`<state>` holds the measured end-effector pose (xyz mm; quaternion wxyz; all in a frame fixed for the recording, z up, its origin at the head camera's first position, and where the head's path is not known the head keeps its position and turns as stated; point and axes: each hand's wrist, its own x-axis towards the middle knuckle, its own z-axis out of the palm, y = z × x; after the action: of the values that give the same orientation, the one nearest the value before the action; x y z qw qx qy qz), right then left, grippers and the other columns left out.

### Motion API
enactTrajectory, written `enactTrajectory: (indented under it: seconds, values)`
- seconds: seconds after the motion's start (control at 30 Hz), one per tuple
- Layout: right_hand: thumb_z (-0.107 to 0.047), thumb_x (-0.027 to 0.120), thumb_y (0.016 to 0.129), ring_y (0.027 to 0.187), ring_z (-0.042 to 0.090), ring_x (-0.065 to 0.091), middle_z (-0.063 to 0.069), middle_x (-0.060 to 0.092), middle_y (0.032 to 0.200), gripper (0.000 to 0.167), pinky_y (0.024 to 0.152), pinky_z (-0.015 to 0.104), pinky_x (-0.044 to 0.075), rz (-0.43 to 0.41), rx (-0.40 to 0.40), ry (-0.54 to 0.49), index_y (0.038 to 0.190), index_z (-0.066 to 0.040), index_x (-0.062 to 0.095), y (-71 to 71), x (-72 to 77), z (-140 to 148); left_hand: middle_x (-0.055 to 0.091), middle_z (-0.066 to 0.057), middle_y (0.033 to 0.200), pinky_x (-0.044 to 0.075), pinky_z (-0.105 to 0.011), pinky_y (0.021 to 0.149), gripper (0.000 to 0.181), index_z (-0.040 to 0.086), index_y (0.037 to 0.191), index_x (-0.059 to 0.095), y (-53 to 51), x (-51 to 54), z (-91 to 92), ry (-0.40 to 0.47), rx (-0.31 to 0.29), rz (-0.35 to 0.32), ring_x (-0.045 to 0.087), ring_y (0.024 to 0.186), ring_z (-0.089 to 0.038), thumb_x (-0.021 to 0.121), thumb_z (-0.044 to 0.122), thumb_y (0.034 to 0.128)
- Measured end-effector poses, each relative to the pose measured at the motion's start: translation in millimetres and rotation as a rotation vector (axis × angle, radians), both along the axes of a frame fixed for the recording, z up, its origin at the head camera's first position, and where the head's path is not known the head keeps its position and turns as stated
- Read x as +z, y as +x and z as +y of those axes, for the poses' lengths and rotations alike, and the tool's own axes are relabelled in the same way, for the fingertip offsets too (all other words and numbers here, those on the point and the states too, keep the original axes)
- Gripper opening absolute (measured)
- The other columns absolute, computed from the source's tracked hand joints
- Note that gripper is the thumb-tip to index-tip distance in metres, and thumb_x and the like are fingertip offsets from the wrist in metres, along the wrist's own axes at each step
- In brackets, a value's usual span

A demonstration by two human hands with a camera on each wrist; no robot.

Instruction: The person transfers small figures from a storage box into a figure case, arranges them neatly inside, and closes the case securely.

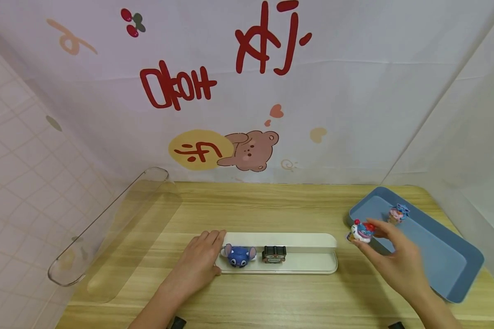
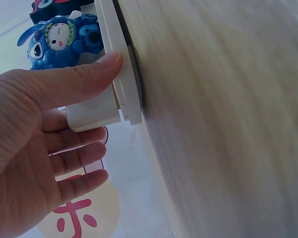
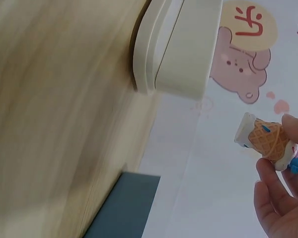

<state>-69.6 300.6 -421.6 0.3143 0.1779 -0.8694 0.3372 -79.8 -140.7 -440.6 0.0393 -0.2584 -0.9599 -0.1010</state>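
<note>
A long white case [image 1: 308, 262] lies on the table with its lid standing up along the back. Inside it are a blue big-eared figure [image 1: 238, 257] at the left and a dark boxy figure [image 1: 274, 255] near the middle. The left hand [image 1: 197, 262] grips the case's left end, thumb [image 2: 97, 74] on the front rim. Between thumb and fingers, the right hand [image 1: 399, 260] pinches a small cone figure [image 1: 361, 231] with a red and blue top, held in the air right of the case; its waffle cone [image 3: 270, 140] shows in the right wrist view.
A blue tray [image 1: 432, 246] at the right holds another cone figure [image 1: 397, 214]. At the left stands a long clear plastic cover [image 1: 123, 237]. A printed cloth [image 1: 333, 91] hangs behind the table.
</note>
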Motion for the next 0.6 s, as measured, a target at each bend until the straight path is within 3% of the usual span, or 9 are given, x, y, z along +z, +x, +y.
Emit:
enactTrajectory:
  seconds: [0.13, 0.37, 0.5, 0.6]
  values:
    - [0.006, 0.095, 0.063, 0.101, -0.01, 0.06, 0.0, 0.073, 0.105, 0.064, 0.092, 0.007, 0.044, -0.014, 0.048, -0.019, 0.122, 0.005, 0.07, -0.3, -2.5, -8.5, 0.062, -0.015, 0.132, 0.052, -0.05, 0.1, 0.094, -0.006, 0.145, 0.054, 0.1, 0.4, 0.1, -0.006, 0.002, -0.003, 0.059, 0.118, -0.031, 0.101, 0.015, 0.0659]
    - [0.001, 0.096, 0.067, 0.104, -0.003, 0.061, 0.006, 0.073, 0.111, 0.063, 0.095, 0.009, 0.044, -0.01, 0.121, -0.037, 0.125, 0.0, 0.071, -1.7, -7.0, -29.2, 0.062, -0.015, 0.132, 0.052, -0.05, 0.099, 0.094, -0.006, 0.144, 0.054, 0.7, 1.6, -0.2, -0.015, 0.007, -0.013, 0.059, 0.117, -0.031, 0.101, 0.016, 0.066]
    - [0.013, 0.093, 0.057, 0.104, -0.001, 0.061, 0.005, 0.074, 0.111, 0.074, 0.095, 0.008, 0.043, -0.025, 0.128, -0.023, 0.126, -0.002, 0.071, -0.6, -8.3, -40.7, 0.063, -0.015, 0.131, 0.052, -0.05, 0.099, 0.093, -0.006, 0.144, 0.055, 0.6, 2.3, 0.1, -0.014, 0.004, -0.009, 0.059, 0.116, -0.031, 0.1, 0.016, 0.0659]
    - [0.013, 0.094, 0.057, 0.104, -0.001, 0.062, 0.003, 0.074, 0.111, 0.074, 0.094, 0.009, 0.045, -0.045, 0.153, -0.018, 0.126, -0.004, 0.07, -0.2, -9.4, -46.6, 0.063, -0.016, 0.131, 0.052, -0.049, 0.099, 0.093, -0.007, 0.144, 0.055, 0.3, 2.9, 0.5, -0.014, 0.003, -0.01, 0.059, 0.116, -0.032, 0.1, 0.016, 0.0659]
